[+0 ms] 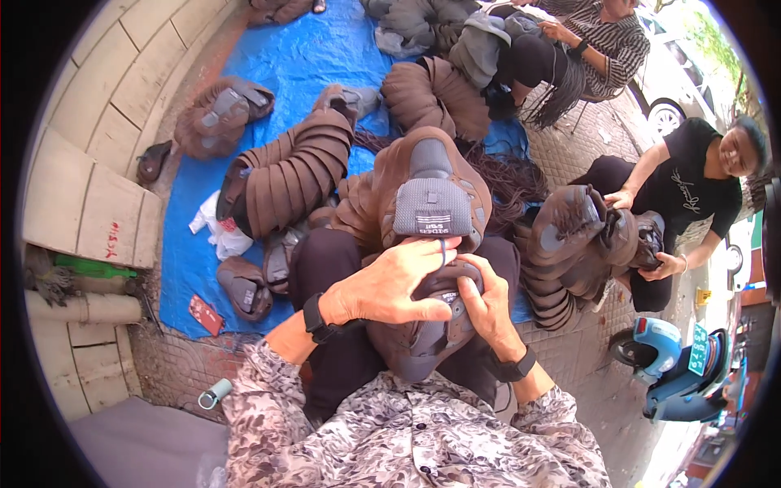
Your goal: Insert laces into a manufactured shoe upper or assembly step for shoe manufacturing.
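A brown shoe upper (407, 364) with a dark collar rests in my lap between my knees. My right hand (486, 307) is closed round its right side, thumb on the upper and fingers curled over the far edge. My left hand (386, 281) lies across the upper from the left, fingers stretched toward the far side and thumb held apart. A thin blue band (443, 254) shows at its fingers; whether it is worn or held I cannot tell. Just beyond, a stack of nested brown uppers (390, 183) faces me, with a grey tongue (431, 203) on top.
Rows of nested uppers (297, 175) lie on a blue tarp (268, 49), beside dark laces (512, 183) and a white plastic bag (218, 228). A co-worker in black (691, 175) handles uppers at right; another in stripes (614, 49) sits farther back. A blue scooter (683, 366) stands at right.
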The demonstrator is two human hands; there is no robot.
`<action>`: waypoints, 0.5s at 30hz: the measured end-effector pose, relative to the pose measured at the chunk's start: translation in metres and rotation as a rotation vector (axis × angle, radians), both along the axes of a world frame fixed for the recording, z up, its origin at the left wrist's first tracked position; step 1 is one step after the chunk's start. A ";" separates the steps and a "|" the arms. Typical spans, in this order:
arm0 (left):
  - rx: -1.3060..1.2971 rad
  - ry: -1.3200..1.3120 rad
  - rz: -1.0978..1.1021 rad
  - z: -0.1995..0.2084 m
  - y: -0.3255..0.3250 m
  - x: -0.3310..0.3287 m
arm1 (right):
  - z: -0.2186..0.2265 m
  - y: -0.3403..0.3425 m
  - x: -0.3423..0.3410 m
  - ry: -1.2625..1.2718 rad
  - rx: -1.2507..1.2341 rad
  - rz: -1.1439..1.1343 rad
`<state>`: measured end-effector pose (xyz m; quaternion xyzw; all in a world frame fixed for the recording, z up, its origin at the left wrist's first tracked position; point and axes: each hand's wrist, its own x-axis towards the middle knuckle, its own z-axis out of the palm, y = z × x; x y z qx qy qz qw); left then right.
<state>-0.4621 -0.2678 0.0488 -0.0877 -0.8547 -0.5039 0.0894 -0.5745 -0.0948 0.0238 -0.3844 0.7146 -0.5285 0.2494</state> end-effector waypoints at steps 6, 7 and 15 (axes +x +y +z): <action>-0.208 0.103 0.036 0.006 -0.003 -0.029 | -0.007 -0.030 -0.009 0.222 0.092 0.015; -0.293 0.103 0.063 0.000 0.001 -0.039 | -0.015 -0.032 -0.014 0.224 0.165 0.020; -0.673 -0.440 0.015 0.020 0.019 -0.043 | -0.034 -0.010 -0.038 0.013 0.060 0.109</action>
